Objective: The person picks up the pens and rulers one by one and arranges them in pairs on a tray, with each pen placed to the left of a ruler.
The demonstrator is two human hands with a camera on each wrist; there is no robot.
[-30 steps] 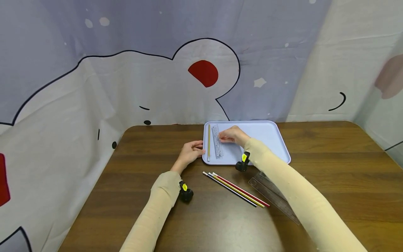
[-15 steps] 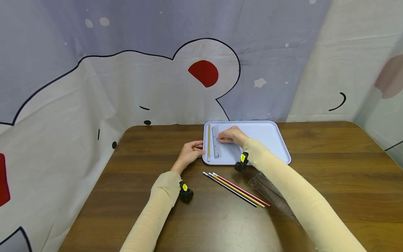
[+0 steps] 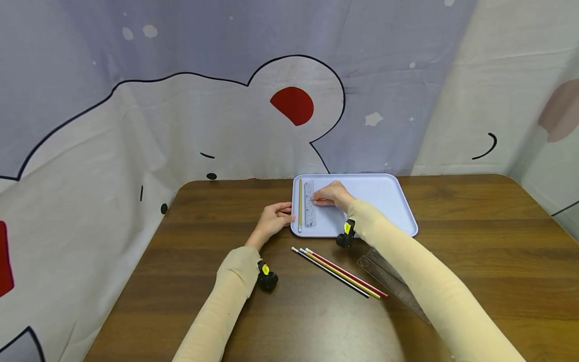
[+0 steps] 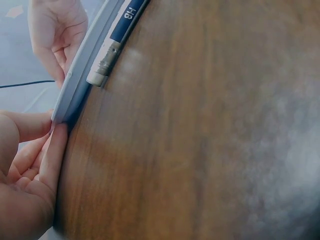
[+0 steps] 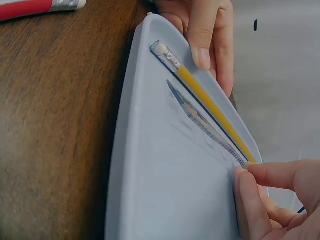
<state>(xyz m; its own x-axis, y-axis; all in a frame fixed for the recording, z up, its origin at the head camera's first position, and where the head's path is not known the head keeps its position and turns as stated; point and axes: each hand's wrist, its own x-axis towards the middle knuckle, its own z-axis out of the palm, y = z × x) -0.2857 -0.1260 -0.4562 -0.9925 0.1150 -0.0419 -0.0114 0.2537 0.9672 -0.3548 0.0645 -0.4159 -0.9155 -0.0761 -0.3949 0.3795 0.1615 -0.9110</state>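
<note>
My right hand pinches the edge of a clear plastic ruler between thumb and fingers. In the right wrist view the ruler is seen nearly edge-on, over the pale tray. A yellow pencil with a white eraser lies along the tray's left side, just left of the ruler and roughly parallel to it. My left hand grips the tray's left rim; the left wrist view shows the thumb and a finger on either side of the rim.
In front of the tray several pencils lie slantwise together: a dark one, a yellow one and a red one. Transparent rulers lie to their right, partly under my right forearm. A patterned curtain hangs behind the table.
The ruler's near end has swung left, so it now lies straighter beside the yellow pencil. My right hand has shifted slightly left with it. The left hand and tray stay still.
</note>
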